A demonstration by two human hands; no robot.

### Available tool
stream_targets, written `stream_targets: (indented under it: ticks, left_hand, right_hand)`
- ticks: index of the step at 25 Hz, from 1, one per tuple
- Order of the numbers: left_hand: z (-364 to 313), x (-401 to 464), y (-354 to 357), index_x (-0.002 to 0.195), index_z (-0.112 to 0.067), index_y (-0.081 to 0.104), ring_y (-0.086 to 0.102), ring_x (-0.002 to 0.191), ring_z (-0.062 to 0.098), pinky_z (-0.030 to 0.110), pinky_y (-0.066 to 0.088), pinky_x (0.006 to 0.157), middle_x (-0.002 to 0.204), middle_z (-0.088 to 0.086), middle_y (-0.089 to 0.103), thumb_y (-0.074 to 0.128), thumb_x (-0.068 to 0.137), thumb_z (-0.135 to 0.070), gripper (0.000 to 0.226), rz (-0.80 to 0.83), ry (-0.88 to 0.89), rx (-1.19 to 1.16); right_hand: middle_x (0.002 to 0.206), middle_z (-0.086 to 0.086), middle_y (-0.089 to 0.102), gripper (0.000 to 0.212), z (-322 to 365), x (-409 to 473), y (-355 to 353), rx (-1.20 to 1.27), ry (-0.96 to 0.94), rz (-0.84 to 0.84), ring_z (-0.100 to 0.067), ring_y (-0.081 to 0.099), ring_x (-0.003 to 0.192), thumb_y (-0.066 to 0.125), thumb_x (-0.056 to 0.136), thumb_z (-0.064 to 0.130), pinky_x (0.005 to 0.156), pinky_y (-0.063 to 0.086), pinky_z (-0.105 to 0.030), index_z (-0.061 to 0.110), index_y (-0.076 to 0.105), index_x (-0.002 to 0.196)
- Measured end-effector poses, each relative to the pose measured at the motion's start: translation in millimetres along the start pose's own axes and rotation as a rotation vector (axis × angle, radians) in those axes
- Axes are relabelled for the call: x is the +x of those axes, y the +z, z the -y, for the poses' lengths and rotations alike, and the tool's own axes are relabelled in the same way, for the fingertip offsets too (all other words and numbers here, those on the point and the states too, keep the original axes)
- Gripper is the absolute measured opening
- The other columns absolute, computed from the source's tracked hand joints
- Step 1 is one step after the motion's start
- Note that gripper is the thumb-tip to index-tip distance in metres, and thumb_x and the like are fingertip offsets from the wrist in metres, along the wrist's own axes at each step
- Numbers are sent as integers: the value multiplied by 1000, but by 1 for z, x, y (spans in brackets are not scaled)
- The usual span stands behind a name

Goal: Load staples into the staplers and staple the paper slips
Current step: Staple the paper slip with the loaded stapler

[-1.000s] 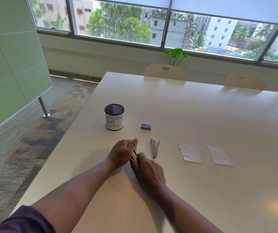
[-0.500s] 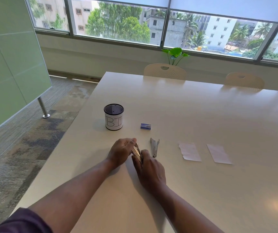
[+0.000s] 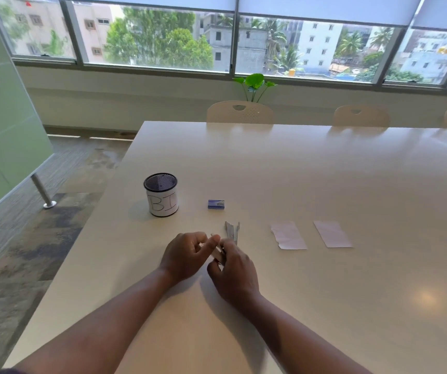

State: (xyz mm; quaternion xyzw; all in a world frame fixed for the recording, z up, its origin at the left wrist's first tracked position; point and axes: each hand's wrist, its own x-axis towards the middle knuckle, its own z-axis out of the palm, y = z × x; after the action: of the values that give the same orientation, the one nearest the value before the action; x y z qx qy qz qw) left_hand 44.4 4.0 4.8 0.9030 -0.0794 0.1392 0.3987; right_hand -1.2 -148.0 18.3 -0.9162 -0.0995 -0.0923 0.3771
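**A:** Where's the stapler being worked on?

**B:** Between the two hands, at the near edge of the table [image 3: 324, 306]. That stapler [image 3: 217, 253] is mostly covered; only a pale metal sliver shows. The left hand [image 3: 187, 255] curls around its far end with the thumb stretched over the top, and the right hand [image 3: 234, 273] closes on the near end from above. I'd judge one hand steadies the body while the other works the magazine for loading, though I can't tell whether it is open or has staples in it.

**A:** And outward from there?

**B:** A second stapler [image 3: 232, 231] lies just beyond the right hand, apparently hinged open, probably waiting its turn. Beyond that stapler sits one small blue staple box [image 3: 216, 204], likely kept close for refills. Left of the box stands one mesh cup [image 3: 160, 194] wrapped in a white label lettered "BI".

**A:** The paper?

**B:** Two paper slips, well to the right of the held stapler: the nearer slip [image 3: 288, 235] and the farther slip [image 3: 332, 234], lying flat and apart, not touching, clear of the loading work.

**A:** The count?

**B:** Two staplers, two slips, one box, one cup.
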Motion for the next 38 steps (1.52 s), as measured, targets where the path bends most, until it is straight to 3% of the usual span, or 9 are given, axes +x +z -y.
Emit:
stream_targets:
  ticks: [4,10,16,22,27,29,32,35,38]
  left_hand:
    - [-38,16,10,72,-22,62,58,58,10,35,47,60,59,-7,62,23,96,-70,67,11,25,-83]
    - [-86,53,71,102,-20,74,66,103,18,32,50,95,109,-1,71,58,93,-31,21,254,125,26]
    - [-109,66,122,122,-8,70,48,139,23,26,31,113,147,13,53,68,92,-27,36,373,12,114]
    - [-127,94,130,146,-14,44,37,139,34,39,36,114,148,9,48,76,83,-36,74,518,-78,312]
    - [-137,109,127,142,-15,50,39,133,32,36,39,107,139,10,49,84,75,-28,77,625,-166,311]
    - [-137,109,127,120,-16,64,56,116,28,35,49,96,121,9,62,77,78,-21,44,582,-158,254]
    - [-137,103,118,89,-18,64,64,86,24,34,53,70,93,5,68,60,85,-14,7,434,-189,87]
    - [-136,93,99,92,-19,62,65,83,21,32,53,68,89,1,67,63,87,-14,7,267,-231,-85]
    - [-130,80,75,107,-20,56,69,91,24,39,62,75,102,6,67,70,86,-6,29,131,-386,-479]
  right_hand:
    - [70,7,54,17,-17,11,-35,165,211,-109,-16,50,62,58,81,17,56,38,-32,25,43,81]
    - [82,-6,69,7,-89,34,-102,85,462,-326,-34,63,84,65,79,16,68,45,-35,15,59,82]
    - [97,-10,73,10,-138,43,-133,-21,556,-207,-32,67,98,67,83,17,72,43,-28,14,67,93]
    - [99,3,72,21,-131,46,-133,-124,592,-117,-23,67,99,76,78,37,73,46,-29,28,60,87]
    - [92,7,72,19,-135,46,-132,-117,613,-114,-23,67,93,74,74,37,75,51,-31,28,58,78]
    - [89,8,71,20,-136,45,-132,-108,609,-115,-23,67,91,74,75,38,72,49,-30,28,58,78]
    - [80,11,67,25,-137,42,-130,-22,608,-177,-22,66,85,74,76,44,68,46,-31,28,55,75]
    - [75,10,65,28,-135,42,-130,319,594,-355,-20,65,77,82,77,37,70,48,-33,22,59,76]
    - [74,2,60,27,-112,43,-125,706,526,-382,-18,57,70,85,79,20,68,47,-33,13,59,81]
